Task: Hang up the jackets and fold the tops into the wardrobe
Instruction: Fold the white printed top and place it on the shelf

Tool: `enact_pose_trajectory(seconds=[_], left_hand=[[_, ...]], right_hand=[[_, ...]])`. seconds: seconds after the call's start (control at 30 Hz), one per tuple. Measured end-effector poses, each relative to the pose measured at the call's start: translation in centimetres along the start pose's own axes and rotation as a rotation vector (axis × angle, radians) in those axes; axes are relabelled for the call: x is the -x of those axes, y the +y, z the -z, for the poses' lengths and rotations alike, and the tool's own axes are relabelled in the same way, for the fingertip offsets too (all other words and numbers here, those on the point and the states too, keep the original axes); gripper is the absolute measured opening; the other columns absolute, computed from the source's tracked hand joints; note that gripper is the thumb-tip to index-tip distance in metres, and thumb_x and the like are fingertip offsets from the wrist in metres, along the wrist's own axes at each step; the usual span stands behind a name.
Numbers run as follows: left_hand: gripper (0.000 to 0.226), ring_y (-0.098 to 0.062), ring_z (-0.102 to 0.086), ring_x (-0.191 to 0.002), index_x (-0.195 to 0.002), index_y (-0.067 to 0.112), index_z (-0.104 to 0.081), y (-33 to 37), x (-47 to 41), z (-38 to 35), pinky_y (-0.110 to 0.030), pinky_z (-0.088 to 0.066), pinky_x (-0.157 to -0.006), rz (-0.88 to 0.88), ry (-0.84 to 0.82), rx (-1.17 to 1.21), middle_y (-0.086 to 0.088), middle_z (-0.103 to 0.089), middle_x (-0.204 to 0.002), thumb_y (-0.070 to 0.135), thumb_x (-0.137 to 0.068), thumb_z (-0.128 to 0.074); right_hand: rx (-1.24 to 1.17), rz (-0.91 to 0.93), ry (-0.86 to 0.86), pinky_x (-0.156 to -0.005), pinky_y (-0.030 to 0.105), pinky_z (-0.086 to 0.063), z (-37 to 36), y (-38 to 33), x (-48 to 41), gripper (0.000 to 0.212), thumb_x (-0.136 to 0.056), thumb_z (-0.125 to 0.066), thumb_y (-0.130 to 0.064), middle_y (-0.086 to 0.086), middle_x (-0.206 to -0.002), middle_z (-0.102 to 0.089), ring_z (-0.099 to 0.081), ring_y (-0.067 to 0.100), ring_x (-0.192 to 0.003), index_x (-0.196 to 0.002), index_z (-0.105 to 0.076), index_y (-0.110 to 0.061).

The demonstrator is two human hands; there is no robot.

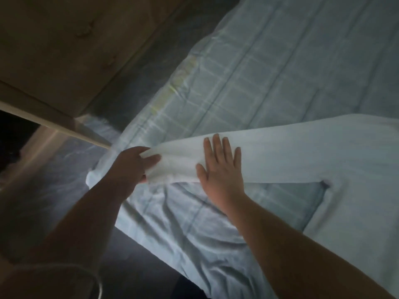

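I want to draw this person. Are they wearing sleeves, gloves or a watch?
No sleeves, gloves or watch show: the left arm and right arm are bare to the picture's edge. The right grip shows no ring. A small glint on a finger of the left grip may be a ring; too dim to tell.

The top (302, 152) is lying on the bed (269, 67), its sleeve reaching left toward the bed's edge. The left hand (133, 165) is holding the sleeve's end, and the right hand (220, 167) is lying flat just right of it. A cabinet (54, 50) is standing left of the bed.
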State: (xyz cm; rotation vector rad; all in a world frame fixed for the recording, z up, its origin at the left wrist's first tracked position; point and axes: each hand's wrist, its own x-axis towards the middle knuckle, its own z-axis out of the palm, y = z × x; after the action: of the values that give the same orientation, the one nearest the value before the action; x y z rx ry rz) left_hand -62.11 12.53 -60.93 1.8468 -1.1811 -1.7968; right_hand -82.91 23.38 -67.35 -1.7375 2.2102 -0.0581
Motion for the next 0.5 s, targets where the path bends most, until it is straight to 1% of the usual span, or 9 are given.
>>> enact_pose_trajectory(seconds=[0.1,0.13,0.23,0.3,0.37,0.4,0.43,0.47,0.5], left_hand=[[0.028,-0.037,-0.068,-0.099,-0.109,0.011,-0.071,-1.1,-3.6,-0.3,-0.057,-0.059,-0.081,0.050,0.088,-0.053,-0.016,-0.071,-0.106,0.019,-0.082,-0.077],[0.029,-0.036,-0.068,-0.098,-0.109,0.012,-0.072,-1.5,-4.3,-0.6,-0.056,-0.058,-0.083,0.038,0.121,-0.114,-0.013,-0.071,-0.103,0.021,-0.082,-0.076],[0.026,-0.032,-0.066,-0.094,-0.112,0.010,-0.072,-2.2,-4.7,-1.6,-0.043,-0.056,-0.084,-0.035,0.224,-0.328,-0.009,-0.070,-0.097,0.019,-0.088,-0.070],[0.025,-0.031,-0.065,-0.092,-0.112,0.009,-0.072,-1.9,-4.0,-1.9,-0.041,-0.055,-0.080,-0.062,0.242,-0.355,-0.010,-0.069,-0.096,0.020,-0.090,-0.068],[0.024,-0.031,-0.065,-0.087,-0.112,0.010,-0.071,-1.4,-3.1,-2.0,-0.039,-0.055,-0.072,-0.078,0.238,-0.335,-0.008,-0.068,-0.093,0.021,-0.091,-0.067],[0.022,-0.030,-0.064,-0.082,-0.110,0.011,-0.070,-1.0,-2.5,-2.3,-0.039,-0.054,-0.068,-0.096,0.227,-0.303,-0.007,-0.068,-0.090,0.022,-0.091,-0.067],[0.021,-0.029,-0.064,-0.077,-0.107,0.011,-0.071,-0.4,-1.6,-2.8,-0.040,-0.053,-0.067,-0.113,0.209,-0.239,-0.007,-0.069,-0.088,0.023,-0.090,-0.069],[0.023,-0.029,-0.064,-0.076,-0.104,0.012,-0.072,0.2,-0.6,-3.6,-0.041,-0.053,-0.068,-0.127,0.175,-0.141,-0.008,-0.070,-0.087,0.027,-0.087,-0.071],[0.028,-0.029,-0.066,-0.081,-0.104,0.013,-0.072,0.8,0.4,-4.7,-0.044,-0.054,-0.073,-0.125,0.111,-0.012,-0.011,-0.072,-0.090,0.033,-0.085,-0.070]], right_hand=[[0.044,-0.041,-0.035,-0.118,0.062,-0.006,-2.2,-0.7,-1.5,0.070,-0.097,-0.030,-0.049,0.005,-0.166,-0.007,-0.003,0.028,-0.152,-0.158,-0.010,-0.020],[0.057,-0.051,-0.025,-0.117,0.063,-0.007,-3.0,-0.8,-1.7,0.070,-0.097,-0.034,-0.048,0.006,-0.165,-0.011,-0.006,0.029,-0.152,-0.157,-0.015,-0.019],[0.073,-0.072,-0.017,-0.117,0.064,-0.006,-3.7,-1.0,-2.0,0.071,-0.095,-0.037,-0.047,0.007,-0.164,-0.015,-0.009,0.031,-0.152,-0.157,-0.020,-0.018],[0.061,-0.056,-0.033,-0.117,0.063,-0.004,-3.0,-1.0,-2.2,0.071,-0.094,-0.035,-0.047,0.007,-0.165,-0.013,-0.007,0.031,-0.152,-0.157,-0.018,-0.018],[-0.040,-0.036,-0.055,-0.120,0.059,-0.003,-1.6,-0.7,-2.4,0.068,-0.093,-0.038,-0.040,0.005,-0.165,-0.014,-0.008,0.029,-0.152,-0.156,-0.021,-0.020],[-0.184,-0.053,-0.045,-0.121,0.052,-0.008,-0.6,-0.5,-2.3,0.062,-0.093,-0.043,-0.033,0.004,-0.162,-0.023,-0.016,0.027,-0.151,-0.152,-0.031,-0.020],[-0.427,-0.115,-0.017,-0.120,0.044,-0.018,1.1,-0.4,-1.9,0.052,-0.092,-0.047,-0.025,0.002,-0.155,-0.039,-0.031,0.022,-0.145,-0.144,-0.045,-0.020],[-0.758,-0.226,0.045,-0.115,0.036,-0.031,3.1,-0.4,-1.4,0.039,-0.092,-0.050,-0.018,0.001,-0.140,-0.056,-0.048,0.018,-0.133,-0.130,-0.059,-0.019],[-1.132,-0.349,0.088,-0.105,0.033,-0.042,5.2,-0.3,-0.8,0.027,-0.094,-0.052,-0.013,0.001,-0.124,-0.067,-0.060,0.016,-0.118,-0.117,-0.065,-0.017]])
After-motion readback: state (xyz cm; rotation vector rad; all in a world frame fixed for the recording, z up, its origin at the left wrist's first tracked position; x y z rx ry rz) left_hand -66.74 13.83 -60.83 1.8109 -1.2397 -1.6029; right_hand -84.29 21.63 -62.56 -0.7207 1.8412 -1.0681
